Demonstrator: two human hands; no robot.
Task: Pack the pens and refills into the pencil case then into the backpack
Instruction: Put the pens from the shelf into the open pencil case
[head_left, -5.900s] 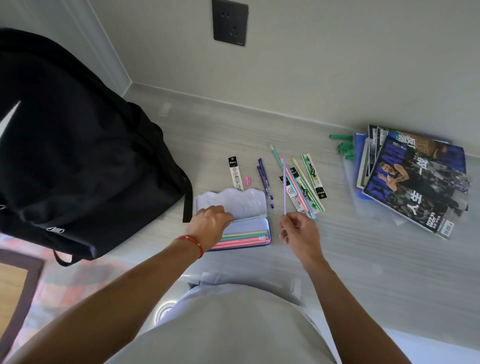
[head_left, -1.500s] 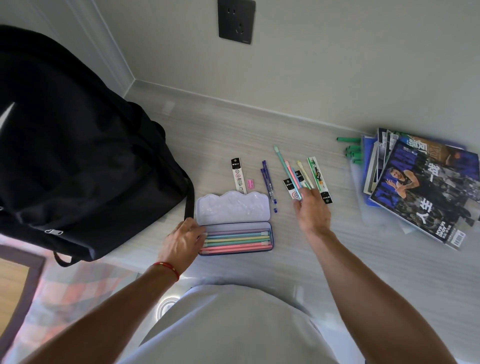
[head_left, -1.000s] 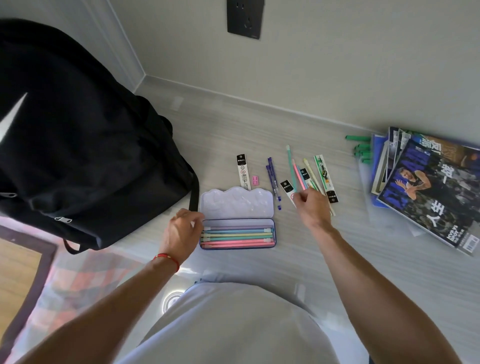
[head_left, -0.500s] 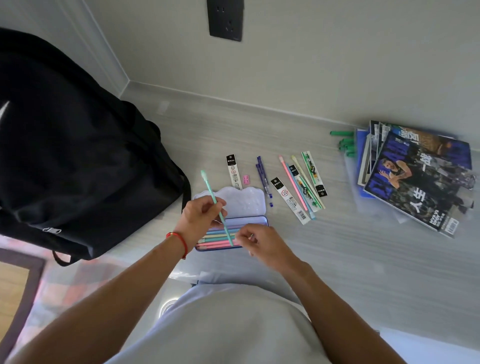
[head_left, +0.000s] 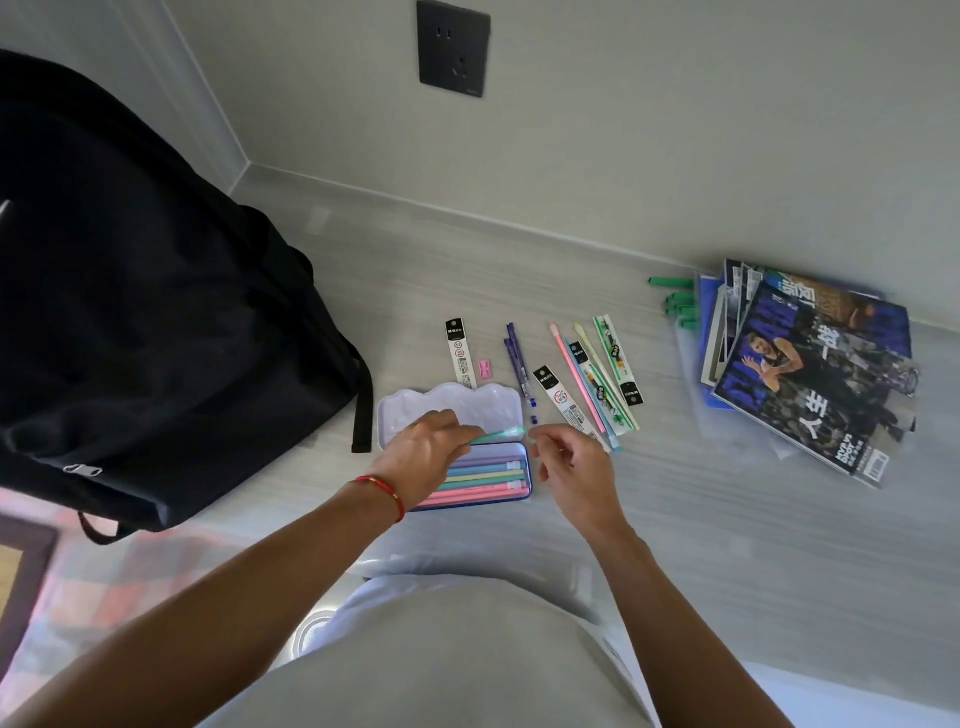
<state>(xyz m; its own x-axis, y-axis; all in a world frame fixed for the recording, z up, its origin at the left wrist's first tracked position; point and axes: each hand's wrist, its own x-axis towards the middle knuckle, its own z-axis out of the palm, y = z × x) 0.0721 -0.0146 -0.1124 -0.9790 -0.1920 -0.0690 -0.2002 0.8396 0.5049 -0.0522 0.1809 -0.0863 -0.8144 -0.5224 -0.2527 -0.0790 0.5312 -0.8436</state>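
- Low in the frame, two bare forearms reach up from a grey-clad lap; the left wrist wears a red string bracelet (head_left: 382, 488).
- The left hand (head_left: 423, 457) lies over the open pencil case (head_left: 511, 496), fingers closed on a mint-green pen (head_left: 498, 435) held flat over the tray's far edge. Half a second ago that pen stood tilted upward.
- The right hand (head_left: 569, 467) hovers just right of the case with fingers loosely curled; whether the fingertips touch the pen's tip is hard to tell.
- The tray holds purple, green, yellow and pink pens side by side; the pale scalloped lid (head_left: 467, 402) lies open behind it.
- Above centre, loose stock remains on the grey floor: a refill pack (head_left: 460, 353), a pink eraser (head_left: 484, 368), blue pens (head_left: 514, 353), another refill pack (head_left: 561, 402), a pink pen (head_left: 574, 376) and more packs (head_left: 618, 358).
- The black backpack (head_left: 156, 338) fills the upper left, its strap beside the case.
- Bare floor lies between the pens and the magazines (head_left: 810, 374) at right.
- A wall socket (head_left: 453, 48) sits top centre.
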